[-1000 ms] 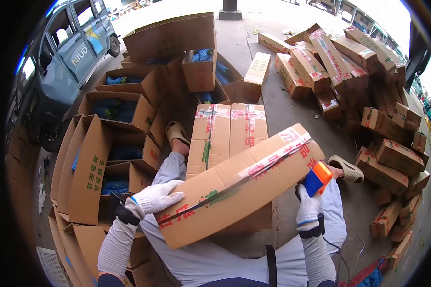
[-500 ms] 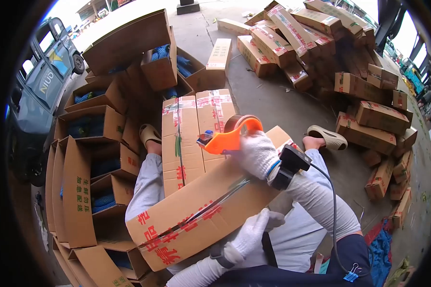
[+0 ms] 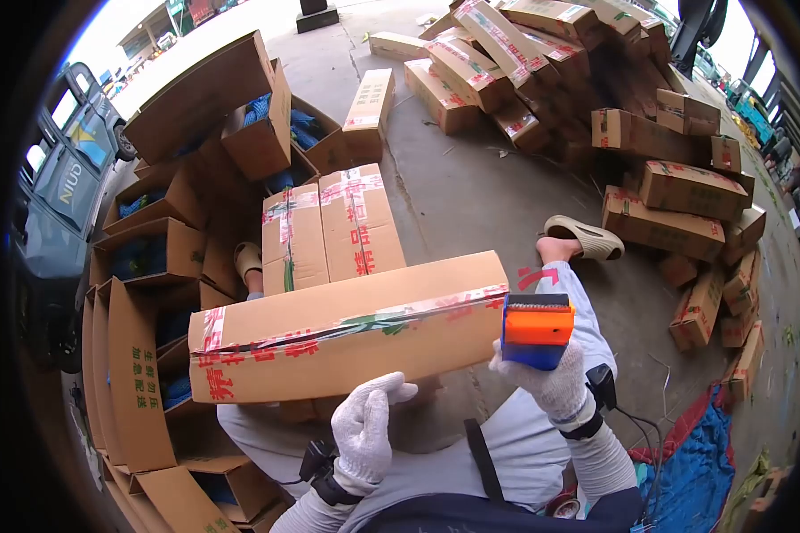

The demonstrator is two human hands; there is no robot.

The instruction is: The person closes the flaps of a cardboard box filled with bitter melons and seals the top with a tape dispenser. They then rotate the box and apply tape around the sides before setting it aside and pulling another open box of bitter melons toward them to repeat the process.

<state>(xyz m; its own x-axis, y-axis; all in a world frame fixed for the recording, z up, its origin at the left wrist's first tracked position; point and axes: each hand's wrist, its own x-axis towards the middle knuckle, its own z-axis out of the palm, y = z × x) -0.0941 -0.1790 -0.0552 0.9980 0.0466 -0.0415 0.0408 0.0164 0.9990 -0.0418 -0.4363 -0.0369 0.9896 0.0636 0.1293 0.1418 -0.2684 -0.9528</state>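
Note:
A long cardboard box (image 3: 347,306) with red lettering lies across my lap, its taped seam facing me. My right hand (image 3: 547,382), in a white glove, grips an orange and blue tape dispenser (image 3: 538,331) at the box's right end. A short piece of red-marked tape shows just above the dispenser. Near the box's lower edge is my gloved left hand (image 3: 366,426), fingers curled together; whether it holds anything is hidden. Behind the long box, two taped cartons (image 3: 357,222) stand side by side.
Open cartons (image 3: 156,244) with blue netted contents crowd the left side. Closed boxes (image 3: 676,191) are piled at the back and right. A blue and red cloth (image 3: 693,453) lies at the lower right. A parked vehicle (image 3: 71,169) is at the far left.
The long box has turned to lie nearly level. My right hand has brought the dispenser down to its right end and turned it. My left hand has moved left, and the view has shifted right.

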